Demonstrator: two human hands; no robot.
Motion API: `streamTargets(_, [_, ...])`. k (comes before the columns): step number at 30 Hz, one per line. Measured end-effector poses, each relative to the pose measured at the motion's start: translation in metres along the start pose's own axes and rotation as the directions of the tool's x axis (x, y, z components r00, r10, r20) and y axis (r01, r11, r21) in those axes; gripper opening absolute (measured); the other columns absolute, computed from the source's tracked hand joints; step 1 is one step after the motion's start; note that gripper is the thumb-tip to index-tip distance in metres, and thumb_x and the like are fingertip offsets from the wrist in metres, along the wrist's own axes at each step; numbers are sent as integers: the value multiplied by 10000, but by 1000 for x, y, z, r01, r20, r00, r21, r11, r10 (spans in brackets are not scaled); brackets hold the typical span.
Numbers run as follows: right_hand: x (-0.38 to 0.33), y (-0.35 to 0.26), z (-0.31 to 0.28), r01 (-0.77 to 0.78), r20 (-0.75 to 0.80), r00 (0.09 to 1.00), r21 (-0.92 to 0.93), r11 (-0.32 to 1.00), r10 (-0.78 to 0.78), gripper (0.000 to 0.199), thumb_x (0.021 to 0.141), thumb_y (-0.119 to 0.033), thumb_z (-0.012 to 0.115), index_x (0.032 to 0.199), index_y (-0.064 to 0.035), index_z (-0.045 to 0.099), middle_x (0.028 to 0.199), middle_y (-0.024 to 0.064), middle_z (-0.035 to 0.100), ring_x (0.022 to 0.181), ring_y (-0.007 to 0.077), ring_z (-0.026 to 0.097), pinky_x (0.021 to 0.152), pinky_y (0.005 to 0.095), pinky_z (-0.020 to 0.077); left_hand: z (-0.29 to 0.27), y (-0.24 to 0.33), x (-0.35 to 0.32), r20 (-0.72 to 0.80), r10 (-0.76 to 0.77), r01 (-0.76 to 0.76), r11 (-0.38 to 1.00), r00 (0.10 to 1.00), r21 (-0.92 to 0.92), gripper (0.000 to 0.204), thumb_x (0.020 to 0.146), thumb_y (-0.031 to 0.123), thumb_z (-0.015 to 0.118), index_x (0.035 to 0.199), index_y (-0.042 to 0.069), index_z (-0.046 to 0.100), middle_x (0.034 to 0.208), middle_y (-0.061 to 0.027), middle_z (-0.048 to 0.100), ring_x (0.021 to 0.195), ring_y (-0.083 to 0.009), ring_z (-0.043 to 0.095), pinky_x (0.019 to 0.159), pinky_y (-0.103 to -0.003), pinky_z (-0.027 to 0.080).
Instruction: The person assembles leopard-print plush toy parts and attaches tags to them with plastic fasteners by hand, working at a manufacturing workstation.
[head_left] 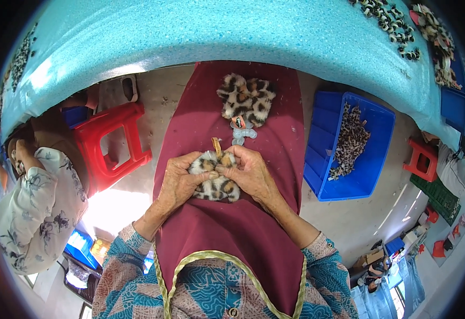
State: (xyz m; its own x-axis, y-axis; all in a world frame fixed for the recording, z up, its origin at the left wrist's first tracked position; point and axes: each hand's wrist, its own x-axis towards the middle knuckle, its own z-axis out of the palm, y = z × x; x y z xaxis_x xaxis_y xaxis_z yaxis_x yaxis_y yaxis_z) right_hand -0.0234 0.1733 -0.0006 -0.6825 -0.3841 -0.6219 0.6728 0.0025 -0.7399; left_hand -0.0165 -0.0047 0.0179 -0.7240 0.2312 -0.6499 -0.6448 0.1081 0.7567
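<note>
My left hand [176,179] and my right hand [251,174] grip a spotted leopard-pattern plush piece [216,190] over my lap. Both thumbs press close together on its upper part, and the other fingers are mostly hidden behind the fur. A small tan strip [217,145] sticks up from its top edge. Farther out on my dark red apron [190,119] lies a second spotted plush piece [247,99], with an orange-and-black tag at its lower edge. Several small clear plastic discs [241,134] are scattered just below that piece, beyond my fingers.
A turquoise-covered table [190,32] spans the far side, with small black-and-white pieces [389,24] at its right. To my right stands a blue crate [317,146] holding spotted fabric pieces [352,139]. At left are a red stool [88,130] and another person's flowered sleeve [46,204].
</note>
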Motion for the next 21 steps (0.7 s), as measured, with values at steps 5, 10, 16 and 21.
streamTargets(5, [-2, 2, 8, 70, -16, 998, 184, 980, -68, 322, 743, -80, 713, 994, 6, 532, 796, 17, 577, 742, 59, 547, 633, 221, 477, 4, -10, 2, -107, 84, -84, 996, 991, -2, 203, 741, -32, 604, 943, -16, 599, 785, -58, 641, 728, -83, 584, 651, -234, 475])
streamTargets(10, [3, 1, 14, 111, -113, 986, -117, 987, -124, 357, 699, -122, 738, 964, -14, 525, 764, 57, 614, 702, 88, 565, 627, 280, 477, 6, -11, 4, -124, 324, -277, 915, 938, 294, 304, 649, -86, 528, 939, -16, 588, 758, -115, 602, 694, -178, 600, 641, -273, 468])
streamTargets(16, [11, 1, 12, 52, -90, 994, -129, 990, -64, 344, 722, -74, 708, 1005, -4, 525, 813, 50, 609, 728, 84, 561, 644, 251, 481, 8, -14, 9, -180, 333, -261, 906, 926, 332, 307, 637, -91, 511, 923, -14, 592, 735, -116, 588, 670, -199, 592, 634, -278, 462])
streamTargets(21, [5, -6, 3, 26, -50, 999, 334, 942, -10, 314, 778, -49, 645, 1062, 2, 522, 871, 63, 623, 782, 105, 594, 687, 244, 489, 9, -18, 6, -212, 104, -116, 992, 972, -46, 206, 749, -31, 583, 955, -15, 594, 791, -68, 636, 742, -99, 585, 675, -247, 470])
